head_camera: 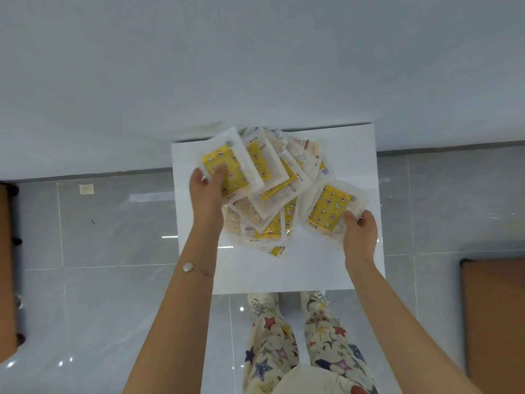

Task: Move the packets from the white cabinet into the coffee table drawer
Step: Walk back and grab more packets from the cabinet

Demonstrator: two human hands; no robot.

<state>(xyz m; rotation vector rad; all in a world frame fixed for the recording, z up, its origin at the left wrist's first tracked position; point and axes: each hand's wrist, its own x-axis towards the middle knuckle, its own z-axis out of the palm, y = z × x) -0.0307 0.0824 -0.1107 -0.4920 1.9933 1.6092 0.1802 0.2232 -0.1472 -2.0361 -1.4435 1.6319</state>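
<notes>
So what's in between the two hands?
In the head view, a messy pile of packets lies on the white cabinet top between the left hand, gripping one packet, and the right hand, gripping another packet.

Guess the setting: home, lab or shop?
Probably a home room: glossy grey floor tiles, a small white cabinet piled with packets against a plain wall, and brown wooden furniture at the right edge.

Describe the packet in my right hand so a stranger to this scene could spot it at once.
Find the white cabinet top against the wall, with a heap of yellow packets on it. The packet sits at the heap's right side, its near corner pinched by the right hand. It is the rightmost, its yellow face uncovered.
</notes>
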